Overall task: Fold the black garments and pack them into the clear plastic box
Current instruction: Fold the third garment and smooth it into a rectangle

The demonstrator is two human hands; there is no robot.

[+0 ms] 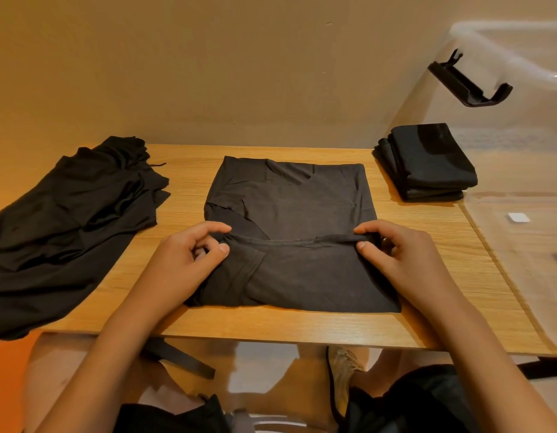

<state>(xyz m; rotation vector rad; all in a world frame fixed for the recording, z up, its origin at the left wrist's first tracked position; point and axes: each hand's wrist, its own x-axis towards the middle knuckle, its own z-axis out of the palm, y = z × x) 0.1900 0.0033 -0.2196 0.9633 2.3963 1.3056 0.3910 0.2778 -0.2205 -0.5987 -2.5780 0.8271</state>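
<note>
Mid-fold at worktop [427, 245] centre: left hand [190, 254] and right hand [402, 254] hold the garment [289, 198] by its turned-over edge, fingers [214, 228] pinching each end. Folded stack [427, 160] by the box [520, 89] — inside or beside, can't tell. Unfolded pile [68, 220] left — plenty remains.

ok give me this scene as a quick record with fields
in work: black garment, flat at mid table, near part folded over
left hand: pinches the fold edge, left end
right hand: pinches the fold edge, right end
unfolded pile: left side of the table
folded stack: right rear, at the clear plastic box; inside or beside, cannot tell
</note>
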